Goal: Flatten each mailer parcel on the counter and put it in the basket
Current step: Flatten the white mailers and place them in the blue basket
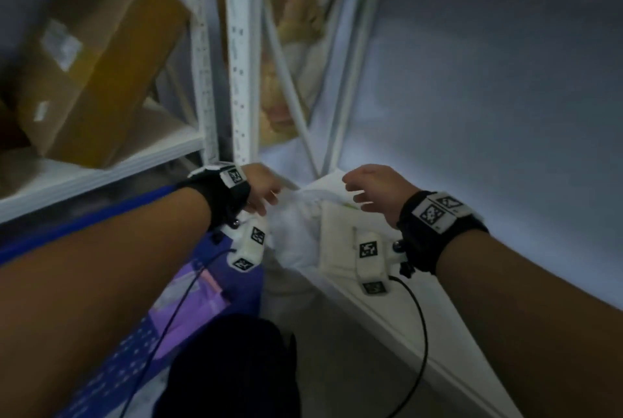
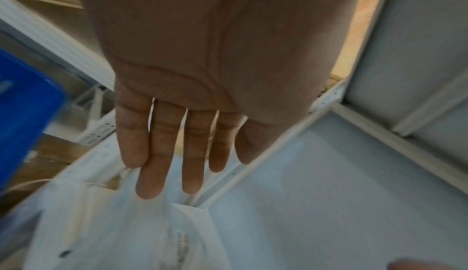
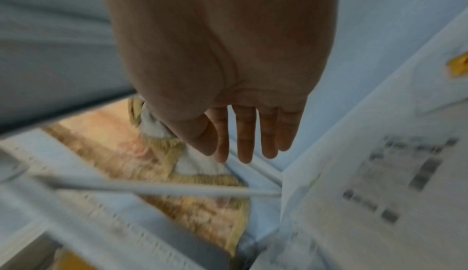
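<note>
A crumpled white mailer parcel (image 1: 296, 235) with a printed label lies at the near corner of the white counter (image 1: 488, 114). My left hand (image 1: 266, 198) is at the parcel's left top edge. In the left wrist view its fingers (image 2: 172, 164) are straight, and their tips touch the thin white plastic of the parcel (image 2: 113, 230). My right hand (image 1: 360, 191) hovers just over the parcel's right side with relaxed, spread fingers (image 3: 248, 140) that hold nothing; the parcel's label (image 3: 380, 184) shows beside it. The blue basket (image 1: 84, 218) stands low on the left, beside the counter.
A cardboard box (image 1: 94, 63) sits on the white shelf unit at the left, whose perforated upright (image 1: 242, 63) rises behind my hands. A dark object (image 1: 232, 367) lies below near the basket. Wrist-camera cables (image 1: 421, 333) hang under both arms.
</note>
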A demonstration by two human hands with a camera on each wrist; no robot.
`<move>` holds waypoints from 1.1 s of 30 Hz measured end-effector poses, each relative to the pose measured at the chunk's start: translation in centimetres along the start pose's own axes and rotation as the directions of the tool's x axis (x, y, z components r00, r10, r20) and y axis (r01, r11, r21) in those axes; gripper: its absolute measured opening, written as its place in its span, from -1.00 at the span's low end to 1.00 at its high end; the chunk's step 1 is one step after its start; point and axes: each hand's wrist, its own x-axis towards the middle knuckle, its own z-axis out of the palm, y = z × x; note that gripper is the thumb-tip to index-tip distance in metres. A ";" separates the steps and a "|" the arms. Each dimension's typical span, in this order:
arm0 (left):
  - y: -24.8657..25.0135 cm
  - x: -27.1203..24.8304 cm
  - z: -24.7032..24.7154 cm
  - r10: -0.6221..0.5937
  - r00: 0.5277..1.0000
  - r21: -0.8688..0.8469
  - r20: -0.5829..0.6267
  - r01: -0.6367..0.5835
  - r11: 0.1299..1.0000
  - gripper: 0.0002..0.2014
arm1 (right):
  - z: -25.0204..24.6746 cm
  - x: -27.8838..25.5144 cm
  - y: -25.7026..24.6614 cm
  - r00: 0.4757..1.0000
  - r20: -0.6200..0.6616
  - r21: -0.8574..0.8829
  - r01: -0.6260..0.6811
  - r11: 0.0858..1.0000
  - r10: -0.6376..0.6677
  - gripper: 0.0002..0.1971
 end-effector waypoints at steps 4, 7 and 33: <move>5.6 -0.6 2.9 0.072 0.997 0.055 0.038 -0.074 0.996 -0.75 | -7.6 -2.6 3.0 0.981 -0.175 0.028 -0.075 0.997 0.079 -0.95; 9.0 -0.5 6.3 0.109 0.991 0.116 0.074 -0.117 0.986 -0.72 | -12.1 -3.8 6.3 0.959 -0.235 0.073 -0.146 0.987 0.159 -0.91; 11.4 5.9 33.9 0.115 0.854 0.393 0.507 -0.348 0.851 -0.48 | -16.7 -0.6 28.7 0.674 -0.202 0.766 -0.343 0.543 0.711 -0.90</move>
